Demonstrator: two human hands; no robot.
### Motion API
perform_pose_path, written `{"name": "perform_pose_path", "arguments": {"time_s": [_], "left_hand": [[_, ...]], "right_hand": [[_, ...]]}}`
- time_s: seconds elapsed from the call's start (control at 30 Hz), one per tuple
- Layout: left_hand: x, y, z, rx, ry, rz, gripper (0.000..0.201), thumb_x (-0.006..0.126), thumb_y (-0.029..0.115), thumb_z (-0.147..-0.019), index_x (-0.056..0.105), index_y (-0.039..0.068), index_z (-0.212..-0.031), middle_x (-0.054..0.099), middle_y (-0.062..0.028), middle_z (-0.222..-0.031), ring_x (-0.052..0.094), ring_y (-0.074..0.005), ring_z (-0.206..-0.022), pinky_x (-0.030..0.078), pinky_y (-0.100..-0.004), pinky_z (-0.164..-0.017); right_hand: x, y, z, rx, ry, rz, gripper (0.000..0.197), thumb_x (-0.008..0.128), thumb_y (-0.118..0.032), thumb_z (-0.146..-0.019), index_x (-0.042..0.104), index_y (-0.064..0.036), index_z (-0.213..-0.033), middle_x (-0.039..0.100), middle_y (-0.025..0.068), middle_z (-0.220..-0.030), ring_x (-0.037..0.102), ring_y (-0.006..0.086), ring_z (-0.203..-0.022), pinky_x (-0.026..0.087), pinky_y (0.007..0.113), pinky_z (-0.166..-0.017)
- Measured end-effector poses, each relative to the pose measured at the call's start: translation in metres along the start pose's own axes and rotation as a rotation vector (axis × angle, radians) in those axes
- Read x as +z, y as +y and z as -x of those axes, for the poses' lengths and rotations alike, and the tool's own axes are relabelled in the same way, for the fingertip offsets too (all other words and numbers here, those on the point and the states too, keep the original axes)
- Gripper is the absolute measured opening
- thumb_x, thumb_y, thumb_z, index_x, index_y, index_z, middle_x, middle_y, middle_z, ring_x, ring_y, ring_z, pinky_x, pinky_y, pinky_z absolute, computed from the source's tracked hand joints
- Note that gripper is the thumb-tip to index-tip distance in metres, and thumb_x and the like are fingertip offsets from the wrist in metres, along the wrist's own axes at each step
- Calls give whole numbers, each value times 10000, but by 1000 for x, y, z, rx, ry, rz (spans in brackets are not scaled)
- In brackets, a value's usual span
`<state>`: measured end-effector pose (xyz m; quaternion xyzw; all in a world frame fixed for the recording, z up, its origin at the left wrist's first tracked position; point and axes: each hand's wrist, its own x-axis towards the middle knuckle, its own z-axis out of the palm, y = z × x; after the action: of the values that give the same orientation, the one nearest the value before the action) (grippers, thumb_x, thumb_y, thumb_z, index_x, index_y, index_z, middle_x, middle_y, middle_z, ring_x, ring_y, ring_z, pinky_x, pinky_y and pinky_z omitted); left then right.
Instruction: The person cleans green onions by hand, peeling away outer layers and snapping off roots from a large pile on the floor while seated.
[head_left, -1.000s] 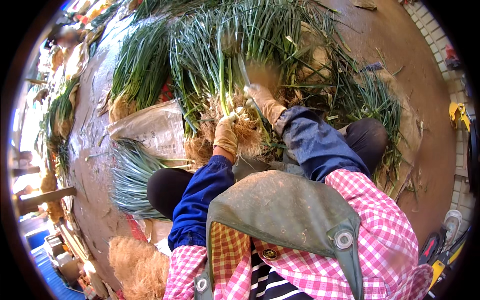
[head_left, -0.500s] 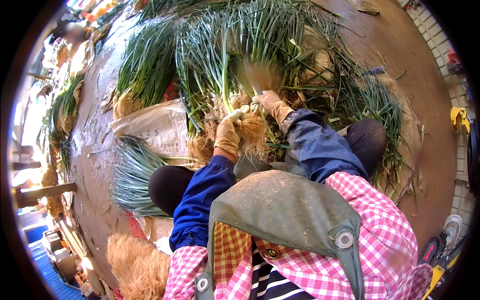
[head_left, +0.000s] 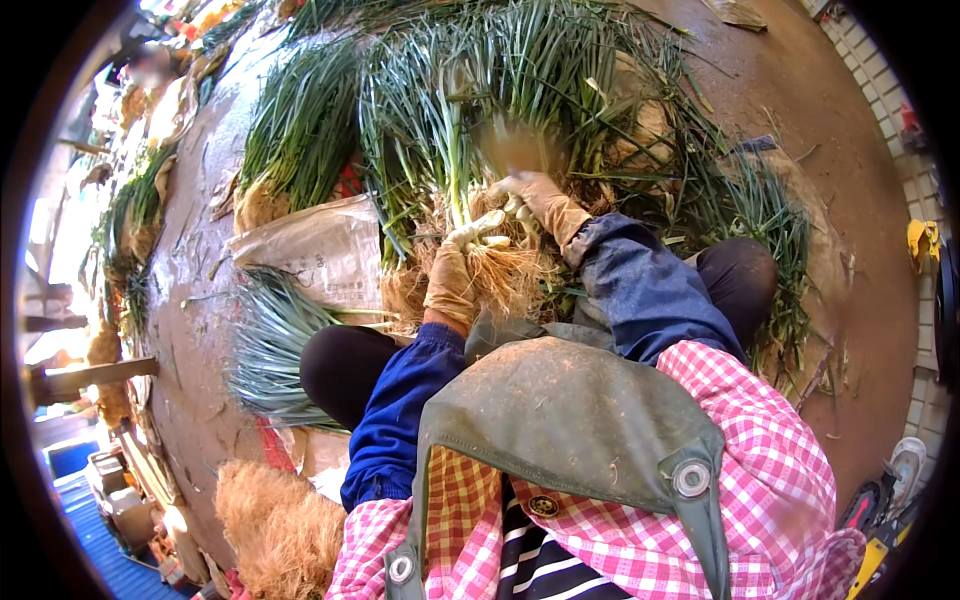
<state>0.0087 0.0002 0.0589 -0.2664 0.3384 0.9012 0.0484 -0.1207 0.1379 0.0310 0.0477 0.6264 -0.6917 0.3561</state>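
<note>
My left hand [head_left: 450,282], in a tan glove, is closed around a few spring onions [head_left: 457,190]. Their white bases point right, and a fan of pale brown roots [head_left: 503,270] spreads below them. Just to the right, my right hand [head_left: 548,207], in a matching glove, is closed with its fingertips at the white stems beside the held bunch. A brownish blur hides part of what is beyond those fingertips. A big heap of spring onions [head_left: 530,75] lies directly ahead of both hands, leaves pointing away.
Another bundle of spring onions [head_left: 300,125] lies far left beside a beige sack [head_left: 320,250]. A smaller pile [head_left: 270,350] sits by my left knee. Cut-off roots [head_left: 275,525] are heaped lower left. Loose leaves [head_left: 765,220] cover a sack at right, on wet brown ground [head_left: 840,150].
The roots under my left hand are more spread out, and more white bases show in its grip. My right hand has shifted slightly, still close to the left.
</note>
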Motion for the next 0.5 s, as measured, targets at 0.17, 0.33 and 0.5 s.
{"name": "perform_pose_path", "arguments": {"time_s": [0.17,0.33,0.5], "left_hand": [[-1,-4,-4,-84,-47,-132,203,564,137,-830,621,-22,-944,629,-38,-815,551,-97,-605,476,-187,-553],[-9,-5,-9,124,22,-197,266,535,138,-841,602,-30,-1037,650,-75,-892,595,-152,-742,493,-234,-696],[-2,-1,-3,37,34,-39,359,479,94,-843,515,-43,-1173,630,-175,-1001,629,-261,-888,525,-330,-775]], "right_hand": [[29,13,-14,-1,-260,-148,245,605,-259,-856,639,-37,-954,628,39,-739,553,110,-537,456,218,-466],[1,13,-14,4,-509,-331,270,583,-252,-868,613,-17,-1000,648,68,-849,618,149,-729,513,260,-629],[-2,6,-2,-64,-476,-457,288,578,-265,-872,607,-14,-1010,648,72,-873,623,155,-761,518,265,-669]]}}
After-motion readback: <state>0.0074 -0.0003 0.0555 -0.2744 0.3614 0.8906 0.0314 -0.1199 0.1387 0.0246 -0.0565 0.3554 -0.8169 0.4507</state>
